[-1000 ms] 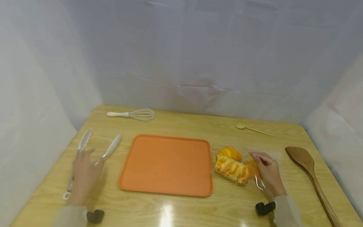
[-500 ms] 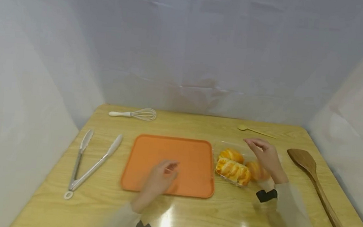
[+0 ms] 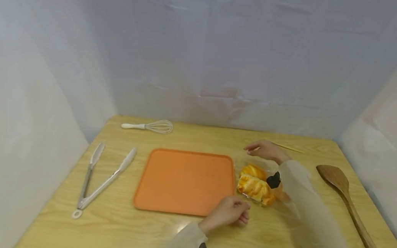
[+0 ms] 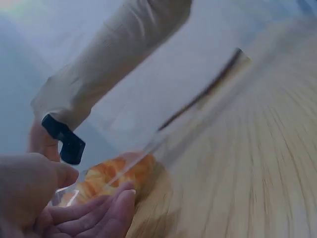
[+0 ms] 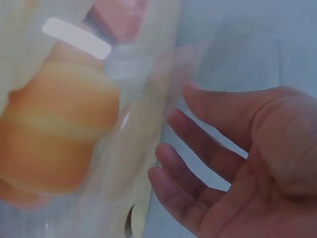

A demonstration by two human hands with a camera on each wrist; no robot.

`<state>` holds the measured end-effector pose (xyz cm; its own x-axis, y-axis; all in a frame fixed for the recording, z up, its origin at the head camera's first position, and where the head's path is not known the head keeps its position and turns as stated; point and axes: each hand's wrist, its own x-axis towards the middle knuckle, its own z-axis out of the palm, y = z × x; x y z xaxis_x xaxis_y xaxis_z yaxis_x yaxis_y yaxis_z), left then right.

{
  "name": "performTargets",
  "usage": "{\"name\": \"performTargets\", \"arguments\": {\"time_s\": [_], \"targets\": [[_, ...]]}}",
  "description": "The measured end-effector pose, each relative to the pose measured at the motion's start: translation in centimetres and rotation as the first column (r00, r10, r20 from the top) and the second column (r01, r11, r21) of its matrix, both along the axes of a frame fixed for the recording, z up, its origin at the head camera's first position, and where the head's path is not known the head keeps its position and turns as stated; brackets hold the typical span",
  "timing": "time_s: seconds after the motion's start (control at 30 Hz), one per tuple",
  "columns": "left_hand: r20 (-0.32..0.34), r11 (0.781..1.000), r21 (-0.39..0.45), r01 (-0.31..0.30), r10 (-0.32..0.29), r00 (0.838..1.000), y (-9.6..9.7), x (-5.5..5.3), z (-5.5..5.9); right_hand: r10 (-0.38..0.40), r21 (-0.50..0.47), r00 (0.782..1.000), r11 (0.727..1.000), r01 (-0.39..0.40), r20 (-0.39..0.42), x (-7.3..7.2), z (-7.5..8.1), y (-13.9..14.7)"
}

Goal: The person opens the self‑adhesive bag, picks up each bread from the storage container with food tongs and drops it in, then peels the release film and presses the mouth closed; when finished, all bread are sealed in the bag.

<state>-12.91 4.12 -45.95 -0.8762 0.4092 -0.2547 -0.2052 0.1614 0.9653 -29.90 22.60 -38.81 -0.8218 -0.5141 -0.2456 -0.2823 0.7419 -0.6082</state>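
Observation:
Several golden bread rolls, the front one a braided loaf point(image 3: 253, 187), lie in a clear plastic container point(image 3: 246, 198) right of the orange tray point(image 3: 185, 182). My right hand point(image 3: 264, 149) hovers at the container's far side, palm down, fingers loosely bent and holding nothing. In the right wrist view, its fingertips stand right by the clear plastic, near a roll point(image 5: 59, 124). My left hand point(image 3: 228, 212) is at the container's near left corner, overlapping the tray's front right corner, fingers relaxed. The left wrist view has bread point(image 4: 116, 173) just beyond its fingers. My right sleeve partly hides the rightmost roll.
Open metal tongs point(image 3: 102, 186) lie at the left. A whisk point(image 3: 148, 126) rests along the back edge. A thin yellow spoon point(image 3: 290, 147) lies at the back right, its bowl hidden by my right hand. A long wooden spatula point(image 3: 351, 211) lies along the right edge.
My left hand has swept right from over the tongs, across the tray, to the container's near corner. My right hand has moved up and left from above the rolls to the container's far side.

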Motion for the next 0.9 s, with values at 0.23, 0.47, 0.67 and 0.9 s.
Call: {"name": "performTargets", "arguments": {"time_s": [0.23, 0.47, 0.67, 0.9], "targets": [[0.174, 0.986, 0.114, -0.12, 0.099, 0.98, 2.0, -0.8, -0.4, 0.14, 0.028, 0.985, 0.989, -0.143, 0.101, -6.3, -5.7, 0.9], [0.132, 0.969, 0.142, -0.203, 0.185, 0.974, 2.5, -0.6, -0.6, 0.044, 0.1, 0.996, 0.994, -0.052, 0.084, -1.8, -2.1, -1.5], [-0.033, 0.963, 0.092, -0.255, 0.259, 0.965, 1.6, -0.6, -0.6, -0.018, -0.062, 1.0, 0.998, 0.019, 0.026, -0.7, -1.3, 0.6], [-0.259, 0.946, -0.011, -0.325, 0.311, 0.914, 0.0, -1.7, 0.3, -0.247, -0.275, 0.968, 0.929, 0.247, 0.032, 2.2, -0.3, 4.3]]}}
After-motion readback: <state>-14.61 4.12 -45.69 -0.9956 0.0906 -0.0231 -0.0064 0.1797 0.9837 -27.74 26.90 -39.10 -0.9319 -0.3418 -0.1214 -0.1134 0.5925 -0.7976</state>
